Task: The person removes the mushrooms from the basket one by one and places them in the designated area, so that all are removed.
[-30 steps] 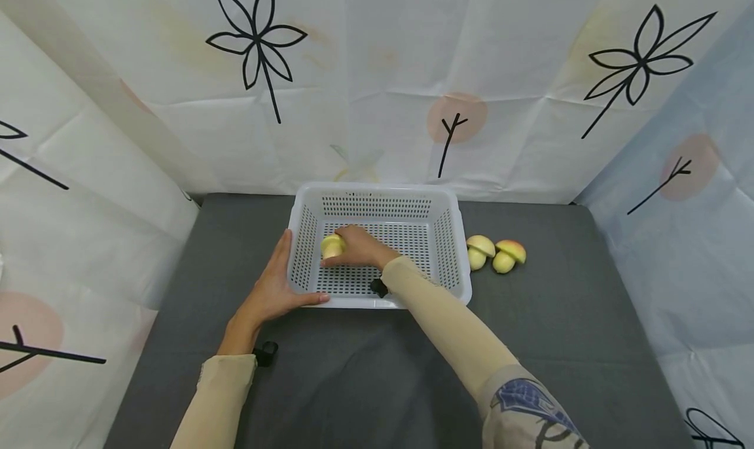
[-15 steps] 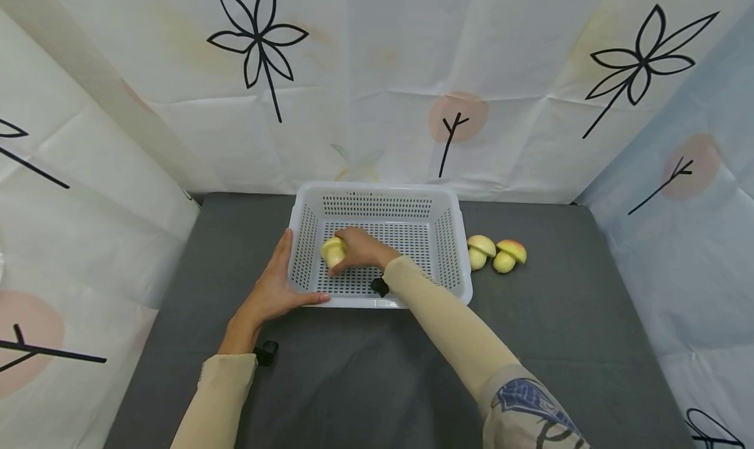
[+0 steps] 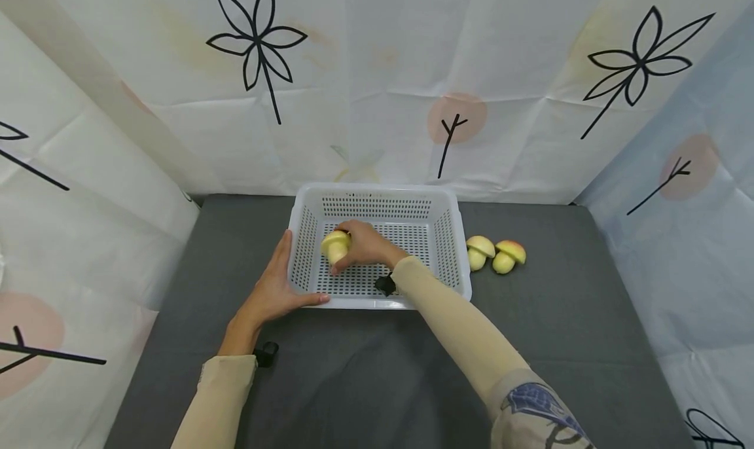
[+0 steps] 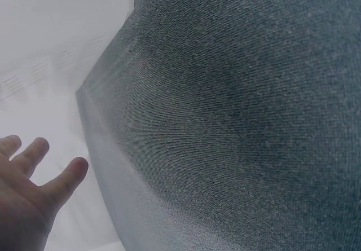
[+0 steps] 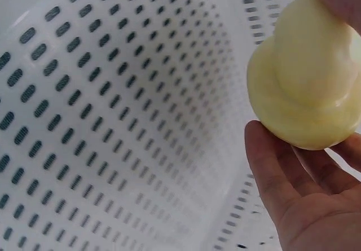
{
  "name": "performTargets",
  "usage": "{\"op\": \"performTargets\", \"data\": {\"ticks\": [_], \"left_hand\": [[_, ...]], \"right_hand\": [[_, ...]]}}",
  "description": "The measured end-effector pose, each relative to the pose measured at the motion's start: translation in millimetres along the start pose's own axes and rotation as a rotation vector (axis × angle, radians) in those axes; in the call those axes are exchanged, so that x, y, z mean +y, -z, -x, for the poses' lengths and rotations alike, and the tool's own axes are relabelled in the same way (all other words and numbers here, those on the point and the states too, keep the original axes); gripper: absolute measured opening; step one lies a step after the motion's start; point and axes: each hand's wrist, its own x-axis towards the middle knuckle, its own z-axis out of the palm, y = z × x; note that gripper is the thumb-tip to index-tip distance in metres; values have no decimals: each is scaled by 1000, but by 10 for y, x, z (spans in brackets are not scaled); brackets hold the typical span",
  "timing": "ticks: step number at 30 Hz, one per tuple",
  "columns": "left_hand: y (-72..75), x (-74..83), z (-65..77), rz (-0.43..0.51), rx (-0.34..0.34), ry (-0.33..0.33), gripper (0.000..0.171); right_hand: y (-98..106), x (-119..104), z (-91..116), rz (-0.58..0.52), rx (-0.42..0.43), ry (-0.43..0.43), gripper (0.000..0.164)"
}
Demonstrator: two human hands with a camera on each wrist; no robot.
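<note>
My right hand [image 3: 364, 245] reaches into the white perforated basket [image 3: 377, 190] and grips a pale yellow toy mushroom [image 3: 336, 246] between thumb and fingers. In the right wrist view the mushroom [image 5: 307, 65] shows its rounded stem and wider cap, with fingertips [image 5: 256, 138] on the cap and the thumb at the stem end. At the basket's front left corner, my left hand [image 3: 273, 292] spreads along the side wall, its thumb on the front rim. The left wrist view shows its fingers [image 4: 67, 177] extended against the white wall.
Two more toy mushrooms lie to the right of the basket: a pale yellow one [image 3: 480, 251] and one with a red-tinged cap [image 3: 509, 255]. A dark grey cloth [image 3: 365, 377] covers the table. Patterned white curtains [image 3: 377, 76] hang behind and at both sides.
The mushroom in my right hand has shifted slightly right and turned, so more of its stem shows below the cap. My left hand has stayed at the basket corner.
</note>
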Motion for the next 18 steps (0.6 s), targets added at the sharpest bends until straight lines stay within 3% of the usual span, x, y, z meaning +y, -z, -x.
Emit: {"op": "performTargets", "data": {"ticks": [10, 18], "left_hand": [[-1, 5, 1, -5, -4, -5, 149], [-18, -24, -21, 8, 14, -39, 149]], "right_hand": [[222, -133, 347, -155, 131, 14, 91], [374, -61, 716, -202, 243, 58, 91]]}}
